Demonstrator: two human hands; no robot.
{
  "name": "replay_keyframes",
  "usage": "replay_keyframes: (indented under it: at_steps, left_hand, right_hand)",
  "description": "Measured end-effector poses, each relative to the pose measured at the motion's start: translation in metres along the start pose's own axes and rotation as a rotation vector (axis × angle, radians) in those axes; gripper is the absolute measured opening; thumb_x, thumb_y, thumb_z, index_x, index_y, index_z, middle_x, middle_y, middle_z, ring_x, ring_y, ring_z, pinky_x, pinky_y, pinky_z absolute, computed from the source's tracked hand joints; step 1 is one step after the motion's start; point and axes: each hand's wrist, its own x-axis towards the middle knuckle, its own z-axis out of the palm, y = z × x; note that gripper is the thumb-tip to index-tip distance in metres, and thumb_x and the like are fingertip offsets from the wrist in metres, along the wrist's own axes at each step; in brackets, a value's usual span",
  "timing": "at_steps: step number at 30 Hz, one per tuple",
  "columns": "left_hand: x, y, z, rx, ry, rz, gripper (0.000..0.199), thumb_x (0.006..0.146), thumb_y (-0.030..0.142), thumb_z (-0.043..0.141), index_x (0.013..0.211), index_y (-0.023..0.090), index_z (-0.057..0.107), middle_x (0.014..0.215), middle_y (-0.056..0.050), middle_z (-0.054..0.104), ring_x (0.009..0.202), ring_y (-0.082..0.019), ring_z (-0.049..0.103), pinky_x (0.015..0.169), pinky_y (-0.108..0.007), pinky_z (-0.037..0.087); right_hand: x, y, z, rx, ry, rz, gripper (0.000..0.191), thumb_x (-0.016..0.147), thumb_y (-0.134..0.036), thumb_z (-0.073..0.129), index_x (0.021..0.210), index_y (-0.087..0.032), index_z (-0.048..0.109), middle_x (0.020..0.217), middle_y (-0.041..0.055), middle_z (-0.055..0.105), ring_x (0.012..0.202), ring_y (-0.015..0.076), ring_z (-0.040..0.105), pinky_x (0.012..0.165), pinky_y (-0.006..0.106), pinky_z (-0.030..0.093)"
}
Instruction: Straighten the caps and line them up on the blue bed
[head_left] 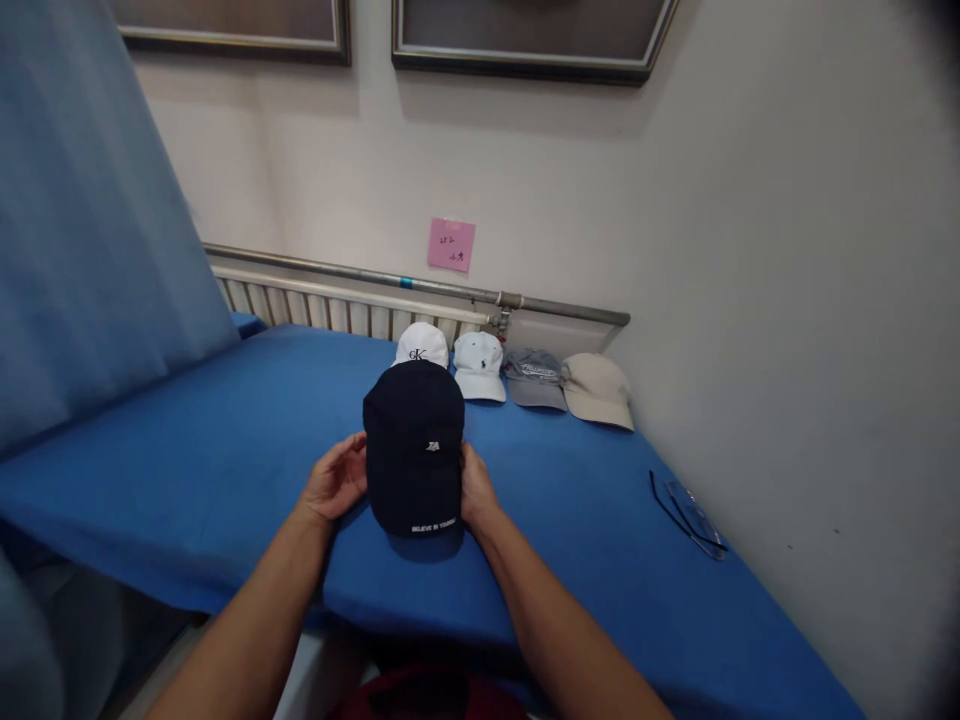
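A dark navy baseball cap (414,420) is held up in front of me, its brim pointing down toward me. It bears a small white emblem on the front and white lettering along the brim. My left hand (341,478) grips the cap's left side, fingertips partly hidden behind it. On the opposite side, my right hand (478,488) is closed on the edge, with most of its fingers out of sight. Just behind stands a white cap with black letters (421,343), partly covered by the navy one.
Along the back of the blue-covered table (255,430) sit a white cap with a small dark logo (480,362), a grey cap (535,378) and a beige cap (598,390). Glasses (690,520) lie at right by the wall. A blue curtain (97,200) hangs at left.
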Motion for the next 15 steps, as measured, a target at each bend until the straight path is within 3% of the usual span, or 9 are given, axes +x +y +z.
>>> replay_keyframes:
  at_steps: [4, 9, 13, 15]
  left_hand:
    - [0.002, -0.001, -0.010, -0.041, 0.009, -0.058, 0.021, 0.085, 0.018, 0.055, 0.091, 0.015, 0.075, 0.086, -0.008, 0.078, 0.088, -0.023, 0.073, 0.099, -0.038, 0.050]
    - [0.005, 0.000, -0.023, -0.073, 0.061, -0.093, 0.022, 0.082, 0.020, 0.056, 0.092, 0.016, 0.076, 0.083, -0.008, 0.078, 0.097, -0.028, 0.072, 0.103, -0.043, 0.048]
    - [0.000, -0.004, -0.017, -0.019, 0.159, -0.158, 0.028, 0.080, 0.019, 0.059, 0.104, 0.013, 0.073, 0.087, -0.010, 0.078, 0.095, -0.030, 0.072, 0.097, -0.046, 0.052]
    - [-0.002, -0.005, -0.014, 0.000, 0.181, -0.155, 0.026, 0.080, 0.017, 0.059, 0.100, 0.012, 0.074, 0.087, -0.010, 0.078, 0.094, -0.029, 0.072, 0.096, -0.045, 0.053]
  right_hand:
    - [-0.003, 0.005, 0.001, -0.001, 0.025, -0.034, 0.017, 0.075, -0.036, 0.067, 0.083, -0.021, 0.068, 0.078, -0.0021, 0.074, 0.080, 0.0181, 0.067, 0.078, 0.030, 0.051]
    - [-0.010, -0.001, 0.005, 0.031, -0.059, 0.059, 0.019, 0.078, -0.039, 0.065, 0.078, -0.020, 0.068, 0.076, 0.0006, 0.073, 0.076, 0.0180, 0.067, 0.076, 0.030, 0.052]
    - [-0.012, -0.011, 0.005, 0.089, -0.112, 0.117, 0.024, 0.083, -0.041, 0.058, 0.088, -0.021, 0.070, 0.084, 0.0018, 0.075, 0.081, 0.0192, 0.070, 0.077, 0.033, 0.054]
    - [-0.011, -0.014, 0.003, 0.117, -0.132, 0.122, 0.023, 0.083, -0.037, 0.057, 0.092, -0.021, 0.070, 0.088, 0.0024, 0.076, 0.085, 0.0206, 0.070, 0.079, 0.035, 0.054]
